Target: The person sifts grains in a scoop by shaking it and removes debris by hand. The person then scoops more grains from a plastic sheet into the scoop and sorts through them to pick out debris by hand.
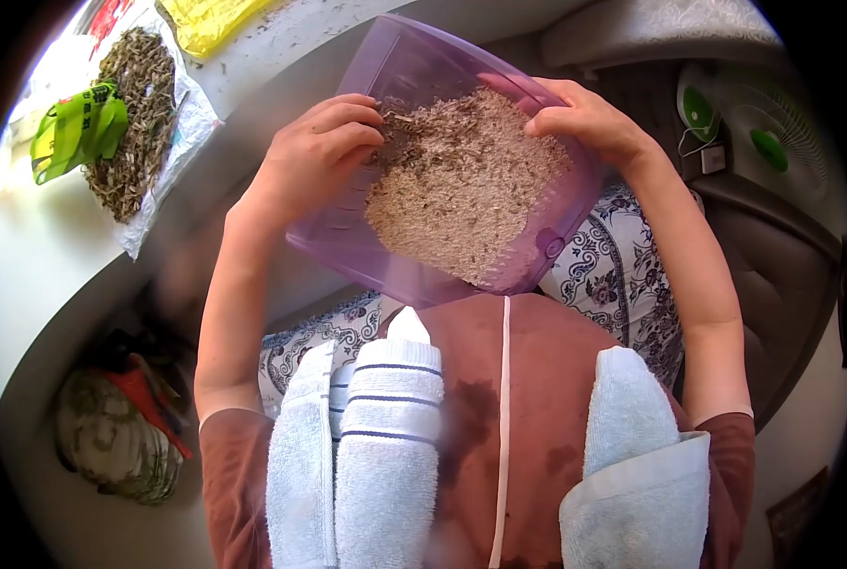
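Observation:
A purple translucent plastic container [347, 258] is tilted above my lap, with pale grains [452, 204] mixed with darker bits spread inside it. My right hand [589, 121] grips its upper right rim, thumb inside and fingers around the outer side. At the container's upper left, my left hand [328, 142] reaches over the wall with bent fingers pressed together at the dark bits [409, 133] along the grains' edge. Whether those fingertips hold any bits is hidden.
On the white table [39, 275] at the left, dried brown plant pieces [139, 123] lie on a white plastic sheet beside a green bag [80, 131]. A yellow bag [210, 21] lies beyond. A green fan [769, 150] and a brown seat [774, 237] stand at right.

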### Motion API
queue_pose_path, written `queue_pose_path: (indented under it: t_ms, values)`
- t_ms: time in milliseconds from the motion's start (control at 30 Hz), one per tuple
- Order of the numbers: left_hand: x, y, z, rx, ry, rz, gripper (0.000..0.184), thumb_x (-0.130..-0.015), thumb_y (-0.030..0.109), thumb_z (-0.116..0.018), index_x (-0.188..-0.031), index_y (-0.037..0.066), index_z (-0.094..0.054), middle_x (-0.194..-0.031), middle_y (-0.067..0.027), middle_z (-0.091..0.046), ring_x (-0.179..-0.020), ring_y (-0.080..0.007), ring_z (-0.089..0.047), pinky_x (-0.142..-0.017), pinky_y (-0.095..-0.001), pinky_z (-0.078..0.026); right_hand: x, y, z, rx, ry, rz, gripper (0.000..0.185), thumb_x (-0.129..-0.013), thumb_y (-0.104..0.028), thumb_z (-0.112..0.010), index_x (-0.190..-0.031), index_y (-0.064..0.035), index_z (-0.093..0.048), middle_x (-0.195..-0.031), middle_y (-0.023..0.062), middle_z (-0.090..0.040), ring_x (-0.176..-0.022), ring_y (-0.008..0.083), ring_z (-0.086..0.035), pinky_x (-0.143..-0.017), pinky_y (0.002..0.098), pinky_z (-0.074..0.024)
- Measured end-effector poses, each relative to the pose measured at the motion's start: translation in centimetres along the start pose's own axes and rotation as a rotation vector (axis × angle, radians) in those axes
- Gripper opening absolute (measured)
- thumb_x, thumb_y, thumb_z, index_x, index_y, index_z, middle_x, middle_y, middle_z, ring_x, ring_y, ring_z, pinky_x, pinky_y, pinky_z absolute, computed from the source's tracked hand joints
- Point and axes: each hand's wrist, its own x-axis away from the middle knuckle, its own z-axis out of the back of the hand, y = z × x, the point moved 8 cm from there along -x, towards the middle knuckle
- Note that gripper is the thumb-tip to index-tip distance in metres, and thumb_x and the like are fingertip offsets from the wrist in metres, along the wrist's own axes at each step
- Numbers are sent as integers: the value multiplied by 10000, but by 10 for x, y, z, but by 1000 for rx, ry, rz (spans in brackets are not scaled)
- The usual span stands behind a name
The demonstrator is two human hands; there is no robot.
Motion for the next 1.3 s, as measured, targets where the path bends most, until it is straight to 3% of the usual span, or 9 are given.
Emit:
queue_pose_path:
  t_ms: [67, 200, 300, 533, 767, 900, 1067, 1200, 1300]
  values:
    - [5, -11, 3, 128, 50, 210, 241, -759, 33, -709, -994, 75, -675, -1125, -51, -630, -1091, -244, -592, -894, -343, -502, -2, 2, 0, -5, -13, 4, 591, -740, -132, -586, -1316, -10, -526, -1079, 80, -644, -941, 120, -599, -867, 253, -481]
    - [-10, 4, 3, -52, 158, 30, 297, -765, 110, -727, -1055, 97, -666, -1097, -49, -628, -1074, -252, -567, -918, -354, -475, -3, 0, -4, 7, -31, -16, 599, -736, -146, -586, -1316, -8, -523, -1090, 86, -641, -939, 127, -603, -867, 259, -486]
    - [-19, 18, -7, -229, 82, -22, 284, -769, 146, -723, -1042, 102, -662, -1033, -44, -623, -1049, -246, -567, -898, -353, -472, -4, 4, -3, -6, -19, -7, 593, -739, -152, -588, -1311, -9, -527, -1081, 82, -641, -928, 124, -603, -858, 259, -489]
    - [7, -10, -6, 9, 65, 148, 178, -738, 164, -741, -905, 128, -691, -1002, -10, -613, -1055, -232, -558, -886, -365, -465, -4, 9, 0, 16, -9, -9, 599, -746, -167, -596, -1320, -13, -520, -1061, 71, -640, -918, 114, -598, -839, 253, -490]
    - [-8, 20, -18, -223, 25, 35, 200, -709, 190, -753, -900, 177, -697, -1086, 8, -596, -1090, -230, -535, -922, -387, -418, -5, 6, -2, 11, -17, -14, 603, -745, -169, -597, -1325, -23, -519, -1077, 70, -637, -935, 112, -593, -864, 256, -479]
    - [3, 10, -12, -130, 35, 33, 167, -705, 77, -729, -857, 128, -682, -1097, -15, -600, -1110, -249, -541, -897, -360, -462, -3, 6, -1, 27, -25, -36, 606, -745, -165, -597, -1330, -28, -518, -1092, 70, -634, -943, 112, -590, -875, 250, -472]
    - [34, -22, 8, 182, 124, 293, 278, -713, 2, -740, -976, 60, -674, -1155, -88, -592, -1113, -239, -568, -924, -343, -480, -1, 3, -2, 18, -14, -18, 617, -747, -158, -594, -1346, -37, -509, -1115, 62, -629, -955, 106, -579, -891, 243, -457]
    - [28, -9, 6, 81, 207, 226, 525, -695, 67, -788, -1187, 107, -611, -1283, -126, -505, -1152, -271, -535, -932, -358, -481, -3, 7, -2, 29, -42, -46, 635, -749, -156, -592, -1368, -52, -495, -1146, 57, -620, -972, 98, -566, -908, 238, -440]
    - [25, -2, -14, -91, 212, 181, 508, -687, 92, -798, -1164, 122, -626, -1306, -118, -489, -1208, -315, -500, -970, -367, -465, -5, 6, -2, 27, -42, -38, 645, -747, -159, -589, -1376, -59, -489, -1160, 53, -613, -977, 93, -555, -914, 234, -429]
